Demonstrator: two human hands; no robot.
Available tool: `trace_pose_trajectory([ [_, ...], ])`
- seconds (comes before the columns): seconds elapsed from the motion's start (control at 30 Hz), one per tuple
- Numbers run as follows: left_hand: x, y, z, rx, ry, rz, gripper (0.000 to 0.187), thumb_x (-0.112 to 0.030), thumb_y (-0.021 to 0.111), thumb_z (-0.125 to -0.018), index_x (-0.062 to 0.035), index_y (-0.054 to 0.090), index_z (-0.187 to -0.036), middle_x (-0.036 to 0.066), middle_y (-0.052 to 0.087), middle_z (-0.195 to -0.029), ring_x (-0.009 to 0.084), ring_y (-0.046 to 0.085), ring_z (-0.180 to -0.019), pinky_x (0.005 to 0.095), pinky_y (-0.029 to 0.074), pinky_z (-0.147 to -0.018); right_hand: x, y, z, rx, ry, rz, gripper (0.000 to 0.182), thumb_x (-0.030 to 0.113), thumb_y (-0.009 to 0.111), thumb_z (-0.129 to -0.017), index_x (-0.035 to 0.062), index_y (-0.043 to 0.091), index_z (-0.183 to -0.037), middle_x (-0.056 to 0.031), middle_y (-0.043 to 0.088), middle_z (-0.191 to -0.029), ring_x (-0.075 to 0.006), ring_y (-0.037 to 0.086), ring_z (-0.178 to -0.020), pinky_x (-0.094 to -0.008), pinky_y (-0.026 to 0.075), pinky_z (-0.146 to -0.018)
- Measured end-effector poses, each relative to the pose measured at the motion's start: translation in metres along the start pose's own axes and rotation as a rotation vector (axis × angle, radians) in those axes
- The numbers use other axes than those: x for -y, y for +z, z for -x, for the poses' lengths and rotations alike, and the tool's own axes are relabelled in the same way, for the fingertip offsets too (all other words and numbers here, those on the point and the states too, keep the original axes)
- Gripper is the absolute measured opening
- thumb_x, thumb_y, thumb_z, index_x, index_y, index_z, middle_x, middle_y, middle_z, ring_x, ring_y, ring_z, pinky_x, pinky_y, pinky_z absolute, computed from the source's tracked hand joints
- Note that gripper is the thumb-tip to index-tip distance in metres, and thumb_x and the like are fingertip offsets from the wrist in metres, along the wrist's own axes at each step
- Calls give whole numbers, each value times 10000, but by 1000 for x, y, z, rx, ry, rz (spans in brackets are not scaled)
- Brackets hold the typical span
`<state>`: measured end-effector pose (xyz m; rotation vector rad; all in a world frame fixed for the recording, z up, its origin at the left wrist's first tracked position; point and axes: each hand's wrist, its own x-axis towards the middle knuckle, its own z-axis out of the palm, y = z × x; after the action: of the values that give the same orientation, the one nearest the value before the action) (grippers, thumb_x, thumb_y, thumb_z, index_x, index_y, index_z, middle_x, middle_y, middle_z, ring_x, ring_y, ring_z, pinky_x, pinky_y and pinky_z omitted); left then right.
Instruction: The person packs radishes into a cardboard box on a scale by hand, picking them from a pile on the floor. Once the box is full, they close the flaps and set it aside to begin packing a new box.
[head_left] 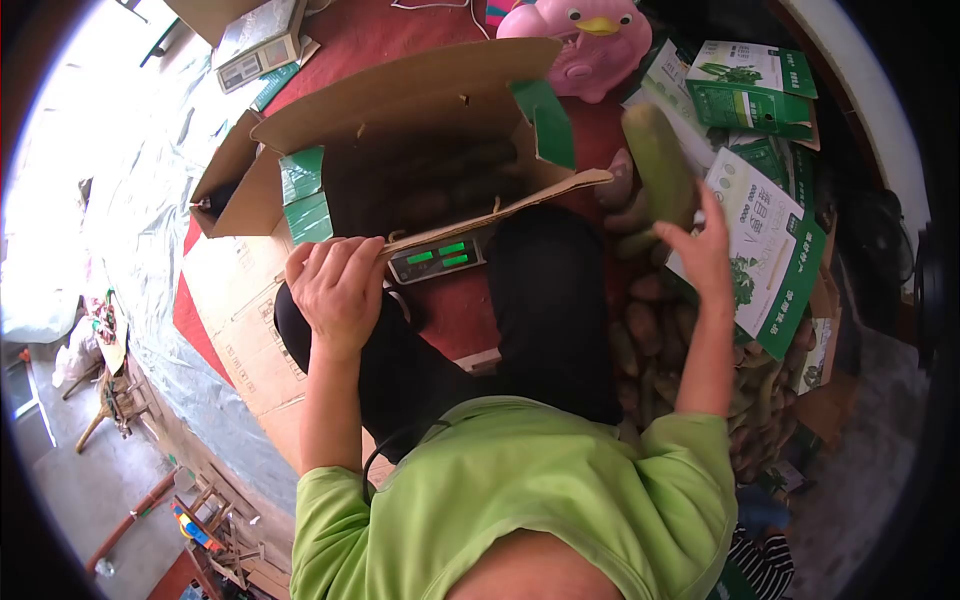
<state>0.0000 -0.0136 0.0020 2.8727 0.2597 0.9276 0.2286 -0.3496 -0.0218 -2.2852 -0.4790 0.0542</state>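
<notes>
My left hand (338,292) is closed over the near flap of a large open cardboard box (400,95), fingers on its edge. Green tape marks the box corners, and dark shapes that I cannot make out lie in its shaded inside. To the right of the box, my right hand (706,245) grips the lower end of a long green gourd-like vegetable (655,160), which stands tilted. Pinkish-brown tubers (622,185) lie beside it. Under the near side of the box, between my knees, a scale (436,260) shows lit green digits.
Several white-and-green printed cartons (760,240) lie flattened at right, over a heap of brown tubers (650,340). A pink duck-faced plastic object (580,50) stands at the back. Another scale (258,45) is back left. Flattened cardboard (245,330) and plastic sheeting (150,230) spread at left.
</notes>
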Motion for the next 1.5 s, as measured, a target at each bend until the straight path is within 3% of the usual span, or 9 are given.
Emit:
trace_pose_trajectory([
  [0.33,-1,-3,0,2,-6,20,124,-106,713,-745,-118,656,-855,-9,644,-797,164,610,-756,327,393,-808,183,24,-74,163,-820,545,603,98,751,-610,83,554,-1180,-87,586,-1099,-287,528,-1084,-400,436,-872],
  [0.4,0,-3,0,11,-9,29,138,-86,714,-735,-113,664,-860,1,652,-804,179,616,-759,337,403,-807,189,64,-80,219,-909,681,320,83,655,-682,79,624,-1000,-75,637,-1007,-249,579,-1006,-387,475,-811],
  [0.43,1,-2,1,4,-1,14,122,-99,706,-742,-118,660,-854,-7,646,-802,167,610,-756,335,401,-800,203,82,-82,436,-762,792,499,129,712,-650,111,580,-1131,-61,590,-1069,-243,525,-1068,-409,446,-817],
  [0.53,3,0,2,2,14,6,112,-107,695,-746,-123,660,-851,-13,642,-802,160,605,-754,335,402,-791,206,141,-83,545,-803,800,247,135,649,-692,87,674,-933,-85,656,-957,-257,596,-998,-421,500,-756],
  [0.67,3,0,5,22,9,-10,121,-113,689,-759,-128,675,-879,-8,650,-824,174,608,-768,338,402,-816,217,181,-76,727,-676,753,273,193,622,-785,101,674,-1037,-86,643,-1133,-254,555,-1124,-473,445,-895],
  [0.77,3,2,6,36,9,-41,115,-134,690,-775,-133,677,-889,-8,652,-829,174,612,-784,336,401,-830,210,194,-81,620,-554,561,374,239,631,-803,164,608,-1169,-62,624,-1187,-255,545,-1160,-474,450,-911],
  [1.03,6,8,6,34,23,-73,80,-144,659,-827,-131,687,-901,-8,665,-829,169,618,-778,332,404,-819,157,87,-53,88,-483,-287,280,169,696,-766,52,654,-1016,-87,682,-891,-207,665,-814,-314,513,-713],
  [1.2,5,11,6,2,43,-98,67,-145,669,-830,-129,695,-890,-20,671,-823,161,617,-755,307,410,-795,46,29,-5,-176,-156,-395,183,68,638,-858,2,651,-1028,-33,678,-916,-80,623,-800,-227,521,-695],
  [1.5,6,16,6,-49,88,-149,78,-141,698,-819,-114,700,-892,-12,678,-803,166,624,-735,321,442,-769,-214,66,159,-195,514,-136,219,161,647,-772,53,661,-962,-179,669,-927,-350,641,-902,-397,509,-789],
])
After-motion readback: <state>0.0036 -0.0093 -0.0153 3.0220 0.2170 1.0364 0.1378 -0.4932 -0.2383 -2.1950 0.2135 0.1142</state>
